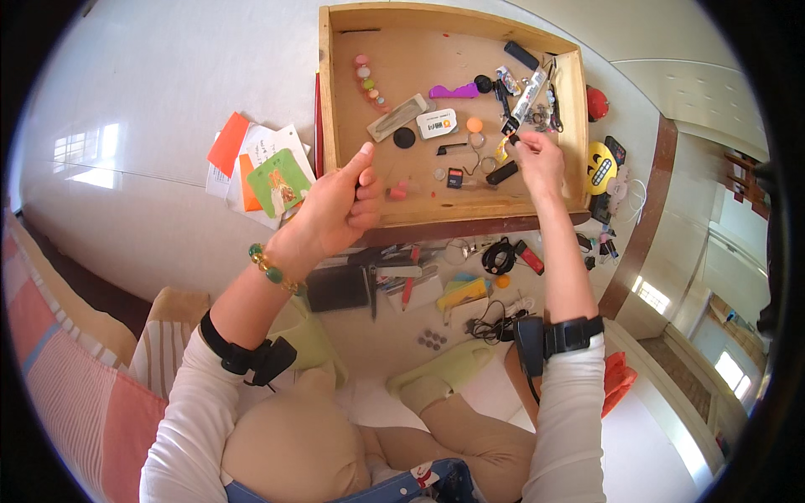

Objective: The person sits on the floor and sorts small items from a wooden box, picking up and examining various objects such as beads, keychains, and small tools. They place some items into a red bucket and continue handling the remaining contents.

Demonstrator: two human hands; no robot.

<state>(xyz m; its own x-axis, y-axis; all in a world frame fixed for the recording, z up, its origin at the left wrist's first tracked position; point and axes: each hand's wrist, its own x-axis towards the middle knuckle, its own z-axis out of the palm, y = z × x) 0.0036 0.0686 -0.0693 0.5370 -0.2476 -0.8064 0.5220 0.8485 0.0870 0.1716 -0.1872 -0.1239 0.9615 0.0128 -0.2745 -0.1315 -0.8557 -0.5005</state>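
Note:
My left hand (346, 204) is curled above the near left corner of a wooden drawer (434, 220), thumb up; a small dark bit shows between its fingers, too little to name. My right hand (539, 160) pinches a small black item (514, 139) over the drawer's right part. Near it lie a white tube (529, 94), a black stick-shaped item (502, 172), an orange ball (474, 125) and metal rings. Farther left in the drawer are a purple plastic piece (454, 91), a white card-like case (438, 124), a black disc (404, 138), a memory card (455, 178) and a beaded string (366, 82).
Left of the drawer lie papers and a green card (278, 182). Below it on the floor are a black notebook (338, 288), pens, coiled black cable (499, 256), yellow pads (464, 293) and round cells (433, 339). A yellow grinning-face item (602, 168) and red ball (597, 104) sit right.

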